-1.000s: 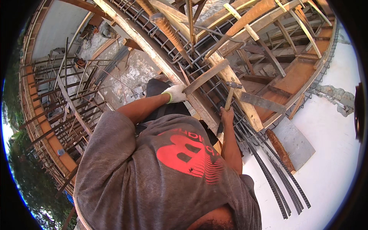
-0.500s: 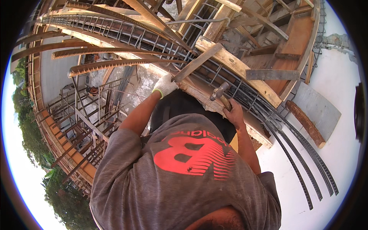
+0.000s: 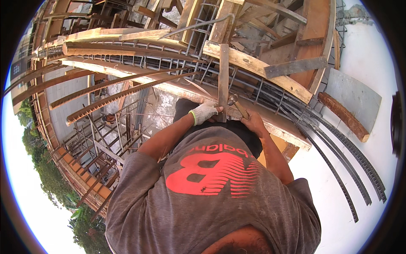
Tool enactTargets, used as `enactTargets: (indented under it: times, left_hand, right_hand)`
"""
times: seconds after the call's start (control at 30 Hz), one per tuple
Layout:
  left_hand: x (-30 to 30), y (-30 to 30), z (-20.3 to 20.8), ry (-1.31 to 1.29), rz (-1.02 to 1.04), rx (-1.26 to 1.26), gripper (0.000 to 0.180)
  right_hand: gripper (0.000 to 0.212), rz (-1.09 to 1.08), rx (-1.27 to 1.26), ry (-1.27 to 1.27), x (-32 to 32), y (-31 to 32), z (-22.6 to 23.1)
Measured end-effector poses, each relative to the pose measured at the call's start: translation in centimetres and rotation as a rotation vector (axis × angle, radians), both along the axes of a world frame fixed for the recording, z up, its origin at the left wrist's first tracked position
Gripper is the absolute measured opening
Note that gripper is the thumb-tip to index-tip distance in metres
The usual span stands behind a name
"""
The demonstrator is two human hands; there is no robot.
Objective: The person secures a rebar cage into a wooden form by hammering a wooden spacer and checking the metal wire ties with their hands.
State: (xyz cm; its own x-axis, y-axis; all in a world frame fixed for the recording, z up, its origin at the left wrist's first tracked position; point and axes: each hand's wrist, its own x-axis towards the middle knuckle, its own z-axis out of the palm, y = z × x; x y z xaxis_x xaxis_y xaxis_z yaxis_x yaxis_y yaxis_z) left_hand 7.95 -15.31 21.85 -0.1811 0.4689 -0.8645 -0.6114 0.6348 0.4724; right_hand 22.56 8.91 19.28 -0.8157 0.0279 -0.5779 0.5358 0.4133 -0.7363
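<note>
My left hand (image 3: 206, 112), in a white knit glove with a green cuff, grips the lower part of a narrow wooden strip (image 3: 223, 80). Its bare fingertips show at the strip's left edge, and some of the fingers are hidden. The strip runs away from me across the rebar, with its far end over a pale wooden plank (image 3: 249, 65). In my bare right hand (image 3: 254, 122) is a hammer (image 3: 241, 109), held by its wooden handle. The metal head is close to the strip's right edge; whether they touch I cannot tell.
A formwork board edge (image 3: 279, 133) runs in front of my body, with a rebar cage (image 3: 253, 86) beyond it. Several rusty bars (image 3: 127, 95) stick out at the left. Dark bars (image 3: 338, 165) curve down at the right, near a grey sheet (image 3: 355, 99) and a brown timber piece (image 3: 344, 116).
My left hand has moved right and nearer my body, swinging the wooden strip from slanted to nearly straight ahead. The hammer has shifted slightly left, toward the strip. The head view has shifted too.
</note>
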Motion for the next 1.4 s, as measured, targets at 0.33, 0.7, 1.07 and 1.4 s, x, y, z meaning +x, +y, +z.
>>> enactTargets:
  times: [0.33,0.7,1.07,1.4]
  left_hand:
    - [1.5,8.4,-1.8,-0.455,0.133,0.156,0.043]
    - [-5.7,16.6,5.5,1.181,-1.049,0.220,0.048]
    - [-6.7,19.4,6.9,1.116,-1.493,0.497,0.039]
    - [-7.0,16.7,7.4,1.237,-1.271,0.455,0.036]
  right_hand:
    - [0.024,-0.754,-0.651,-0.114,1.8,3.2,2.8]
    - [0.027,-0.624,0.082,-0.064,-1.9,6.6,3.1]
    - [0.035,-0.707,-0.046,-0.050,-3.2,3.0,8.7]
    - [0.030,-0.586,-0.053,0.038,-5.2,3.4,12.5]
